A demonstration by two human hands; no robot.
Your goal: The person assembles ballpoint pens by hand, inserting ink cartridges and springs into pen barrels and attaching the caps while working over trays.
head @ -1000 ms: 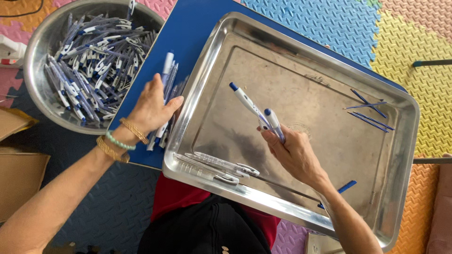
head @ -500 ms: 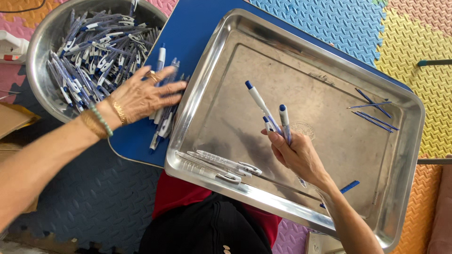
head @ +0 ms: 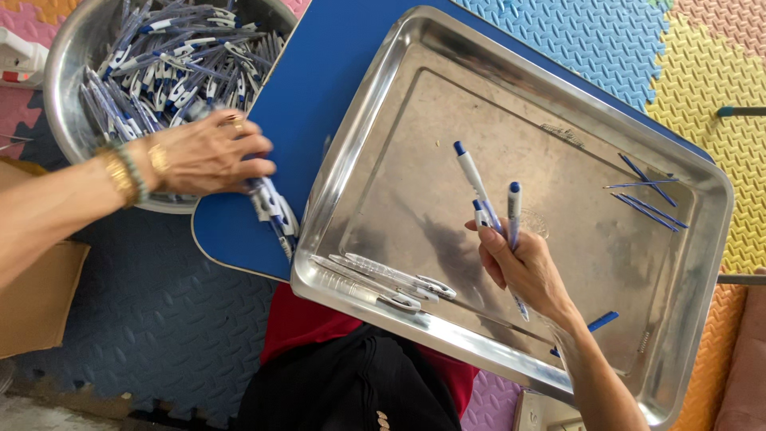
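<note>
Over the steel tray (head: 399, 88), your right hand (head: 523, 267) is gripping three white, blue-capped pens (head: 472, 179); beside it, your left hand (head: 203, 156) is clutching more pens (head: 271, 209).

Bright, even daylight fills the scene, and colours read clean and saturated. The steel tray (head: 375, 104) throws soft white glare along its rim and shows smeared grey reflections on its floor, with a faint shadow under the right hand (head: 523, 267). The left hand (head: 203, 156) and the pens beneath it are motion-blurred, while the frame's far corners look slightly soft.
</note>
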